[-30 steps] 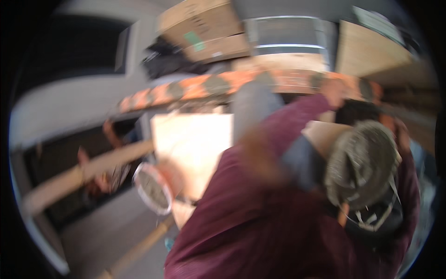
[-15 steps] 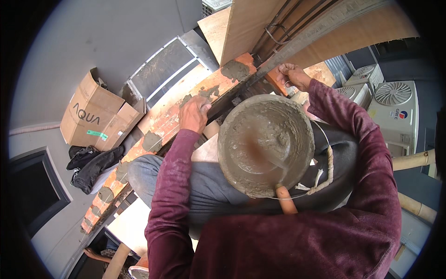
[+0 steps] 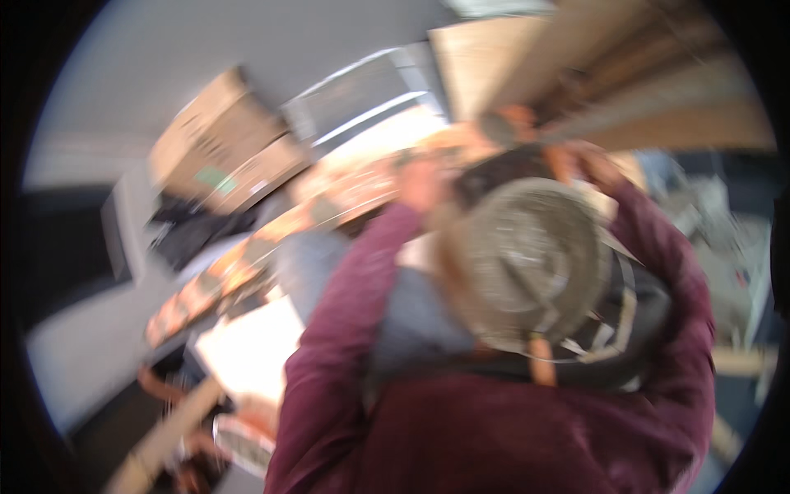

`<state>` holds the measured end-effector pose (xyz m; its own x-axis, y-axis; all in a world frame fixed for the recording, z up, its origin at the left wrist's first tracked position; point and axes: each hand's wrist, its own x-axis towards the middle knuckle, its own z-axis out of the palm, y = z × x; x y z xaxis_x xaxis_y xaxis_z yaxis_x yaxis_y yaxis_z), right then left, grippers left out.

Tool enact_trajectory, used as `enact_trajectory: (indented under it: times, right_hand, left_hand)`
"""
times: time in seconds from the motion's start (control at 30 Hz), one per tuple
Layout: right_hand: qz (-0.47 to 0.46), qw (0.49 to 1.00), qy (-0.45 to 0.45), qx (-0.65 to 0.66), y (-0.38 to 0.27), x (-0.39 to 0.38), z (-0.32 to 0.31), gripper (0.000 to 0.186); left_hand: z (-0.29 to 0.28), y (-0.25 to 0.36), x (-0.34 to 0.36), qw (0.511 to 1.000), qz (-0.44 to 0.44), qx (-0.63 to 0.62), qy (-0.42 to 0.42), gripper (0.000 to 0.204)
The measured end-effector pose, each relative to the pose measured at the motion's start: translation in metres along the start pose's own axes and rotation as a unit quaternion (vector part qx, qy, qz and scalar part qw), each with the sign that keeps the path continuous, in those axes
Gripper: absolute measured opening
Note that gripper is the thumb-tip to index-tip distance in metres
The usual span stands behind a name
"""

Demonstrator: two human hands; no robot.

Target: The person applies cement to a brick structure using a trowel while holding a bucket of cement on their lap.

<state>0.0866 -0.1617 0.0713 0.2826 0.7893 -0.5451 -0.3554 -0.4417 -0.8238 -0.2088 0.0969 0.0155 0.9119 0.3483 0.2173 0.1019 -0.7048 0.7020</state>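
Mortar (image 3: 326, 212) dots brickwork (image 3: 368, 184), more in bucket (image 3: 599, 251); left hand (image 3: 421, 183) and right hand (image 3: 599, 168) blurred, opening and grip unclear.

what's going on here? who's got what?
A person in a maroon top sits at an orange brick row dabbed with grey mortar. Their left hand is at the row; their right hand is farther right, beside an orange block. Blur hides whether either grips anything. A mortar-smeared bucket stands close to the body, an orange handle poking over its near rim.
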Motion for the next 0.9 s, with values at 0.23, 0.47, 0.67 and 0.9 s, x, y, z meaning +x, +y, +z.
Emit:
enact_trajectory:
  times: [0.23, 0.47, 0.67, 0.9]
  right_hand:
    - [0.033, 0.975, 0.22, -0.027, 0.048, -0.021, -0.076, 0.03]
    - [0.068, 0.976, 0.191, -0.081, 0.01, -0.034, -0.028, 0.039]
    - [0.038, 0.949, 0.308, -0.057, 0.022, -0.031, -0.045, 0.016]
    - [-0.052, 0.919, 0.362, -0.15, 0.019, -0.034, -0.046, 0.036]
  left_hand:
    - [0.02, 0.036, 0.023, 0.997, -0.073, 0.01, -0.003, 0.015]
    - [0.025, 0.035, 0.018, 0.99, -0.122, -0.048, -0.052, 0.018]
    - [-0.01, 0.06, 0.035, 0.992, -0.114, 0.025, -0.056, 0.012]
    - [-0.004, 0.061, 0.041, 0.99, -0.13, 0.013, -0.059, 0.011]
